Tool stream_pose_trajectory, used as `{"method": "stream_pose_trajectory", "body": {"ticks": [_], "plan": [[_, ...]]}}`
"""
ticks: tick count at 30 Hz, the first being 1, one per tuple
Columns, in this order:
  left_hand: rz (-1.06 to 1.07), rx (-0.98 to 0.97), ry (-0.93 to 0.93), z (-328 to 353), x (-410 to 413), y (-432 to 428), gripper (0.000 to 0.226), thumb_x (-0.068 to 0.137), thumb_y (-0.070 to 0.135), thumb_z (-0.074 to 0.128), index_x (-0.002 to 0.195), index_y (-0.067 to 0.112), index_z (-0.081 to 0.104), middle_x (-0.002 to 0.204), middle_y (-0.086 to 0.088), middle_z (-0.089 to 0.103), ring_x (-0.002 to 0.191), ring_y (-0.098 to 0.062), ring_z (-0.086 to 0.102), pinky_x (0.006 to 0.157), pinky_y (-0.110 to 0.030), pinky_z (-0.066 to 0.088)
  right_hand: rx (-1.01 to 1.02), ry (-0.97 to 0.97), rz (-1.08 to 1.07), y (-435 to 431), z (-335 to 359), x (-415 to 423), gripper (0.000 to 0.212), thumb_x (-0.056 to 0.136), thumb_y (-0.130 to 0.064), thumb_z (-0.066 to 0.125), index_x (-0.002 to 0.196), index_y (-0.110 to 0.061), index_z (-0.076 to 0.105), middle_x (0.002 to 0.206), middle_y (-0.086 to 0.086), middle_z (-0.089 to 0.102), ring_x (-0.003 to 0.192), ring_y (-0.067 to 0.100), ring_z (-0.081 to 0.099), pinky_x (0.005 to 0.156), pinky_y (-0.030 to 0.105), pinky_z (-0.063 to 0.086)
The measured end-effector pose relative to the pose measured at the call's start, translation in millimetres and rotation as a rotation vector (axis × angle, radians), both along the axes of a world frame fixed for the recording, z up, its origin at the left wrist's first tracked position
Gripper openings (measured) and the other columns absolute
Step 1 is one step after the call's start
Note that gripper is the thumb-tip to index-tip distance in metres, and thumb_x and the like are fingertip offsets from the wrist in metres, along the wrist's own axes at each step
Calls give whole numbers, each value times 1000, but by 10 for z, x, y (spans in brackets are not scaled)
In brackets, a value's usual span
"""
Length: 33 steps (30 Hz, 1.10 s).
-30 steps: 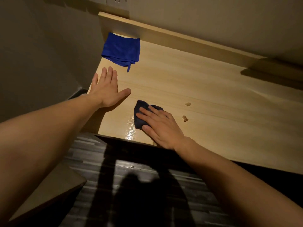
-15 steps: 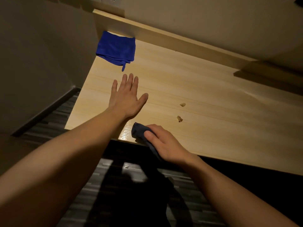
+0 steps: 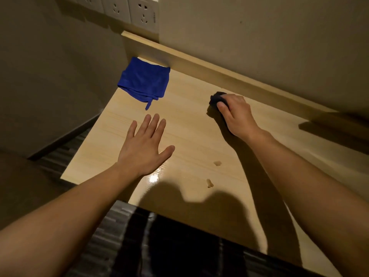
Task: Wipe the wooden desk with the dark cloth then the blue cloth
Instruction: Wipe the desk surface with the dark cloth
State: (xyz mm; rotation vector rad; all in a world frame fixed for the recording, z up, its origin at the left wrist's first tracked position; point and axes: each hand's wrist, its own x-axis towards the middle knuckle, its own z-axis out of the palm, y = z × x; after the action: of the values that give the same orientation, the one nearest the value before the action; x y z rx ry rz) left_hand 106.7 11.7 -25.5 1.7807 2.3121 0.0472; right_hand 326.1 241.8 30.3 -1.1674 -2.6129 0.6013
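**Dark cloth up at the back of the worktop, blue one parked in the corner**

The biggest thing in the shot is the pale wooden worktop (image 3: pixel 199 148), which runs from the near edge up to a plain beige wall (image 3: pixel 259 37). A low wooden back rail (image 3: pixel 219 74) sits along that wall. Below the near edge there's a dark striped floor (image 3: pixel 159 246), and the person's shadow falls across the front of the wood.

The blue cloth (image 3: pixel 144 82) lies loosely folded in the far left corner, tucked against the back rail with a little tail of fabric poking out toward the front. Nobody's touching it.

The left hand (image 3: pixel 143 146) is laid out flat, palm down, with the fingers straight and slightly spread and the thumb out to the side, and it's got nothing in it. It's on the left half of the worktop, a bit in front of the blue cloth. I honestly can't tell if it's pressing down or just skimming the surface.

The right hand (image 3: pixel 235 114) is further back and to the right, close to the rail. Its fingers are curled over the bunched-up dark cloth (image 3: pixel 216 97), holding it against the wood, and only the front of the cloth peeks out past the fingertips.

White wall sockets (image 3: pixel 137 13) sit above the corner. There's a shiny glare spot (image 3: pixel 153 178) by the left wrist, and two small brownish marks (image 3: pixel 217 163) in the wood between the arms.
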Motion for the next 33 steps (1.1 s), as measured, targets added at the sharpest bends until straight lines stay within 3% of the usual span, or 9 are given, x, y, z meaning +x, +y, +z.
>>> {"method": "stream_pose_trajectory", "body": {"ticks": [3, 6, 11, 15, 33], "plan": [[13, -10, 16, 15, 16, 6, 89, 102, 79, 11, 172, 26, -4, 180, 1, -11, 165, -19, -17, 132, -52, -5, 75, -102, 82, 393, -150, -41, 31, 111, -34, 40, 133, -24, 60, 130, 4, 64, 121, 30, 53, 95, 48, 44], [23, -12, 34, 10, 32, 15, 89, 101, 80, 10, 172, 27, -2, 180, 2, -11, 165, -18, -16, 133, -51, -3, 103, -165, 145, 603, -291, -26, 41, 110, -39, 36, 141, -22, 57, 144, 5, 57, 135, 33, 45, 102, 54, 42], [27, -38, 51, 24, 25, 27, 95, 95, 82, -2, 172, 27, -1, 179, 2, -10, 165, -17, -15, 133, -50, -4, 119, -276, 184, 584, -334, -17, 56, 106, -57, 23, 157, -39, 37, 167, -6, 33, 154, 23, 24, 117, 53, 20], [24, -47, 56, 35, 27, 29, 93, 98, 82, 2, 172, 27, -1, 179, 2, -12, 165, -17, -16, 133, -50, -4, 99, -345, 218, 507, -355, 24, 59, 105, -62, 15, 162, -44, 20, 173, -9, 15, 160, 24, 4, 124, 56, 10], [14, -34, 21, 64, 21, 22, 90, 100, 80, 8, 172, 27, -5, 180, 1, -12, 165, -19, -15, 132, -52, -5, 79, -323, 237, -936, -394, 559, 53, 111, -51, 21, 163, -37, 23, 171, -13, 18, 159, 12, 8, 123, 35, 8]]}}
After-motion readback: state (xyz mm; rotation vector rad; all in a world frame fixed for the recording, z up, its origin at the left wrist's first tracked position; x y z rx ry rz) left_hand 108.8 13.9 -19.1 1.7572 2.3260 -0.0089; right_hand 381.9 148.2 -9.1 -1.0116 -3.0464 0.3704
